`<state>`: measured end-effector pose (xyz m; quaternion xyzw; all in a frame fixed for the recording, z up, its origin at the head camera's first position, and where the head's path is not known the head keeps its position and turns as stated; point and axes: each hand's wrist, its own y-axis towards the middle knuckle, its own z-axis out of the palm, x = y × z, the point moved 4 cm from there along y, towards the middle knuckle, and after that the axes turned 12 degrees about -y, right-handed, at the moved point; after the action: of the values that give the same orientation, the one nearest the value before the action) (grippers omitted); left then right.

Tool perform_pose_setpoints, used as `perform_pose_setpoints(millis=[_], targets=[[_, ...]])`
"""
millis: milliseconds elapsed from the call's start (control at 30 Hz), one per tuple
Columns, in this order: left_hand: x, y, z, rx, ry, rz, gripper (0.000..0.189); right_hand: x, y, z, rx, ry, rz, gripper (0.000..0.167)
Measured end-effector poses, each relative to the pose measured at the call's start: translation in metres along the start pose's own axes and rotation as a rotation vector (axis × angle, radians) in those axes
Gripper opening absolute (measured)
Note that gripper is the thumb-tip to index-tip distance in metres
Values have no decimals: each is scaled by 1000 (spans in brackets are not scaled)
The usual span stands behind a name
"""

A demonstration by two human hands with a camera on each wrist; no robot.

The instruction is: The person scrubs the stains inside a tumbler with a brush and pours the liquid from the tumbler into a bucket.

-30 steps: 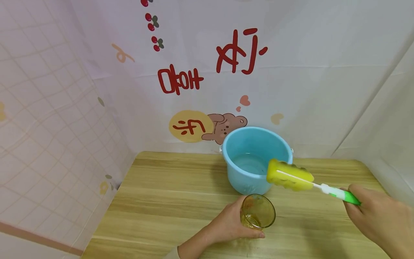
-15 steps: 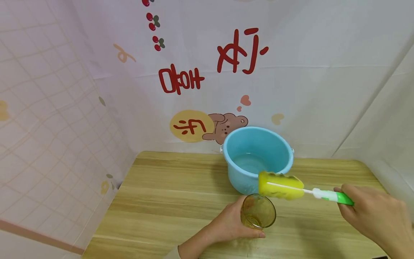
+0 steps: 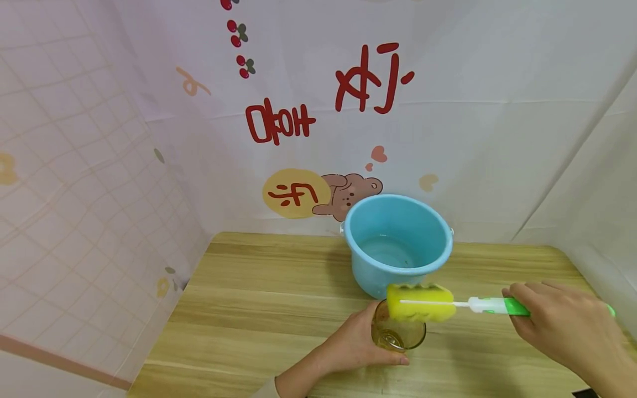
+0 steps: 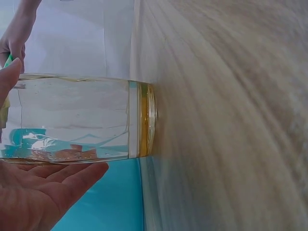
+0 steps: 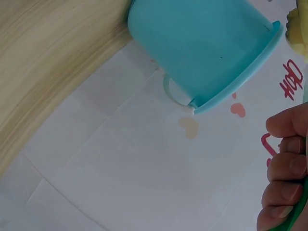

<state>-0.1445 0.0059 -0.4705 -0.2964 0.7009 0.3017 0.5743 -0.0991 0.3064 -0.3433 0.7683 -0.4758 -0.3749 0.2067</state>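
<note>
My left hand (image 3: 350, 345) holds a clear amber drinking glass (image 3: 398, 337) with thumb and fingers on opposite sides. It stands upright, mouth up; in the left wrist view the base of the glass (image 4: 149, 120) is at the wooden surface. My right hand (image 3: 569, 326) grips the green and white handle of a sponge bottle brush (image 3: 422, 303). The brush lies nearly level, its yellow head pointing left and covering part of the glass's mouth in the head view. Whether sponge and glass touch, I cannot tell. Curled fingers (image 5: 284, 187) show round the handle in the right wrist view.
A light blue bucket (image 3: 370, 276) with a little water in it stands behind the glass on the wooden table (image 3: 239, 309). Behind the table hangs a white printed cloth (image 3: 497, 166); a grid-patterned one (image 3: 74, 193) hangs on the left. A small dark thing (image 3: 584, 393) shows at the lower right edge.
My right hand has brought the brush left and down, from in front of the bucket's rim to over the glass's mouth. The left hand and glass have hardly moved.
</note>
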Motion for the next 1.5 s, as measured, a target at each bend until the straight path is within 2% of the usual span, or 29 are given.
perform_pose_setpoints(millis=[233,567,900,1133,1367,1500], targets=[[0,1,0,2,0,-8,87,2,8,1,-14,28,-78,50],[0,1,0,3,-1,11,88,3,29,-7,-62,59,-187,33],[-1,1,0,-2,-5,-2,88,7,51,-15,-42,56,-265,32],[0,1,1,-9,0,5,87,18,69,-25,-96,50,-366,31],[0,1,1,-12,2,20,85,29,82,-28,-75,26,-490,24],[0,1,1,-5,-4,20,85,35,87,-27,-61,11,-534,26]])
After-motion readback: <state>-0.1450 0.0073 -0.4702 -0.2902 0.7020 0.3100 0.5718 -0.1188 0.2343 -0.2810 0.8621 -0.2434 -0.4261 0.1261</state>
